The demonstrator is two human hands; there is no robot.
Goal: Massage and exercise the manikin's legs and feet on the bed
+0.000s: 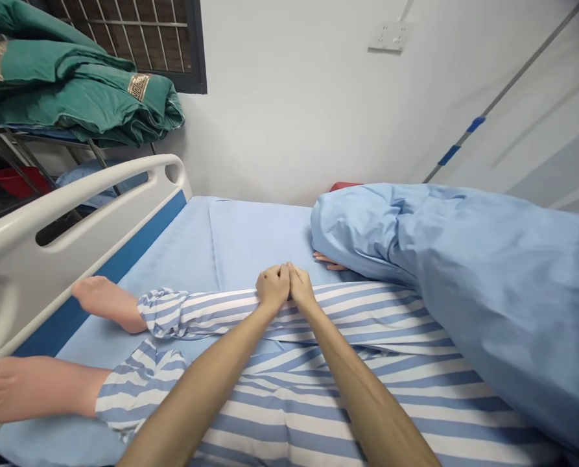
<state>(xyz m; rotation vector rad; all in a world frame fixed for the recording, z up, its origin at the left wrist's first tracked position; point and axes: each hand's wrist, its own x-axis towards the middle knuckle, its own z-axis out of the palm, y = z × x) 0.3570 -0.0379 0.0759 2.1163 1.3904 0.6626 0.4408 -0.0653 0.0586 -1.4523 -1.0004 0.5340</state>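
Observation:
A figure that looks like a manikin lies on the bed in blue-and-white striped trousers (289,408), with its two bare feet (31,388) to the left. My left hand (272,285) and my right hand (301,286) are together at the upper edge of the farther leg, around its middle. Both are closed, knuckles up, their inner sides touching. What lies in the fingers, if anything, is hidden. A folded-back light blue quilt (464,259) covers the figure's upper part, and fingertips of the figure's hand (329,261) show from under it.
A light blue sheet (264,237) covers the mattress. The white bed end board (85,207) stands at the left. Behind it, green folded bedding (85,91) lies on another frame under a barred window. A thin pole (493,104) with blue bands leans along the wall at right.

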